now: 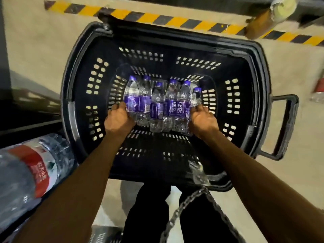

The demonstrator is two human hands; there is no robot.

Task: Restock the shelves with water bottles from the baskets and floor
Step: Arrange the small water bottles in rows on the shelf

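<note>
Reaching into a black basket (249, 71), the left hand (119, 118) and right hand (203, 120) grip, fingers curled, either end of a row of bottles (157, 104) in its middle, open room all round; a big jug (35, 163) lies near left, striped tape (157, 18) far.

L hand (119, 118), R hand (201, 119), both gripping
</note>
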